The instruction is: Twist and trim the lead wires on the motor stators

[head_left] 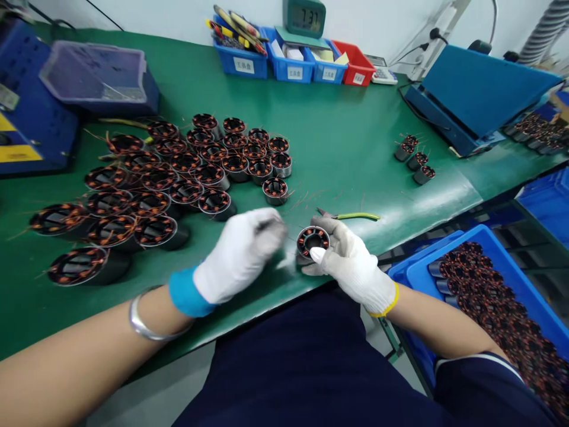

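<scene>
One stiff-looking, copper-wound metal ring point(303, 242), best wall-gripped, fills my clasping, white-gloved right hand point(349, 255), four o'clock; curled left hand point(237, 255), contents unclear.

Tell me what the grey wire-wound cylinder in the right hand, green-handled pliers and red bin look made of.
Grey wire-wound cylinder: probably a smooth metal shell, by its grey sheen; orange windings suggest copper.
Green-handled pliers: head apparently dark metal; handles likely plastic or rubber, by their bright colour.
Red bin: probably plastic, smooth and evenly coloured.

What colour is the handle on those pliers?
The pliers' handle is bright yellow-green, shown in the head view.
</scene>
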`<state>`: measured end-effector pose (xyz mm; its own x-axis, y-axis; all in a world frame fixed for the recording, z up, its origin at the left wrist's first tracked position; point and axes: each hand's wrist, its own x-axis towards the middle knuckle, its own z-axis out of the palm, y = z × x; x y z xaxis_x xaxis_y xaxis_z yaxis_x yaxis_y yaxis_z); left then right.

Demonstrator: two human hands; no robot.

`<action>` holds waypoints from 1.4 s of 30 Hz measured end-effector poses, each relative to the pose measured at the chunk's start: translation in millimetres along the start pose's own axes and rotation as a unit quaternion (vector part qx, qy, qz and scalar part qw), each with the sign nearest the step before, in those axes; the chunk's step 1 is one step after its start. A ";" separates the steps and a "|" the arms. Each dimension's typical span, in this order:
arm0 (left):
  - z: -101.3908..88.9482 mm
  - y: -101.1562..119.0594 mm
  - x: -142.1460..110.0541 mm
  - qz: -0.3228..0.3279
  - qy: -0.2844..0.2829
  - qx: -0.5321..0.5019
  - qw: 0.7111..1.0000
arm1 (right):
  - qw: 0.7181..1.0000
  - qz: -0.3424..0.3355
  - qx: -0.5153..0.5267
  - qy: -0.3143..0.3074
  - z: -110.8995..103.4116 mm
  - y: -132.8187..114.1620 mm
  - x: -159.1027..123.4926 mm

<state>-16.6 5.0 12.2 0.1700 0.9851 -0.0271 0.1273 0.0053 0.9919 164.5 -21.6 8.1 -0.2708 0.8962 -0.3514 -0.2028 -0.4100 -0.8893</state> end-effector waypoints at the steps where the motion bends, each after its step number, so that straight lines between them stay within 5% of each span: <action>1: 4.4 1.9 -2.2 -0.018 -0.033 0.030 0.999 | 1.000 0.000 -0.003 -0.005 0.6 0.7 -0.4; 3: 9.5 6.8 -5.3 -0.022 -0.016 0.049 0.998 | 1.000 0.006 -0.007 -0.015 1.2 1.3 -2.2; 8: -8.2 6.5 2.0 0.114 0.239 -0.097 0.960 | 1.000 0.015 0.010 -0.007 2.0 -1.7 -5.4; 14: 4.8 2.3 -2.2 -0.004 0.027 0.048 0.998 | 0.999 0.028 0.023 0.010 6.4 0.8 -1.8; 16: 10.9 5.7 -4.1 0.005 0.047 0.058 0.997 | 0.999 0.029 0.030 -0.001 6.4 2.0 -2.4; 21: -3.4 3.1 1.1 0.057 0.221 -0.081 0.970 | 0.999 0.017 0.036 -0.001 2.7 3.1 -3.7; 23: -4.7 -1.7 -1.2 0.031 0.171 -0.104 0.979 | 0.999 0.016 0.042 0.015 2.1 5.2 -2.6; 26: 8.6 -6.2 -11.4 -0.071 0.013 -0.049 0.996 | 0.996 0.013 0.082 0.010 4.0 8.8 -3.0; 30: 19.3 -3.3 -14.5 -0.101 0.006 -0.033 0.994 | 0.992 0.006 0.088 -0.094 2.2 4.3 -10.0; 33: 3.4 -0.4 -3.2 -0.117 -0.030 -0.003 0.993 | 0.978 -0.011 -0.135 -0.156 -11.8 -9.0 -10.9; 35: -11.9 0.4 5.6 -0.126 -0.073 0.077 0.986 | 0.910 -0.091 -0.389 -0.112 -26.3 -19.2 -6.3; 37: -24.3 0.5 13.0 -0.118 -0.119 0.177 0.970 | 0.771 -0.182 -0.610 -0.026 -41.8 -27.3 0.6; 39: -31.4 -0.2 18.3 -0.095 -0.146 0.263 0.949 | 0.639 -0.194 -0.743 0.033 -55.3 -32.0 6.4; 40: -33.3 -1.0 20.1 -0.089 -0.150 0.290 0.941 | 0.598 -0.169 -0.782 0.043 -60.8 -33.4 8.0; 42: -34.5 -3.7 22.5 -0.084 -0.131 0.298 0.942 | 0.558 -0.110 -0.821 0.043 -68.5 -35.9 8.3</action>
<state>-47.0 33.2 12.2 0.3232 0.9026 -0.2843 0.6862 -0.0167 0.7272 234.0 12.2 17.0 -0.3486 0.9281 -0.1308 0.9333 0.3565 0.0427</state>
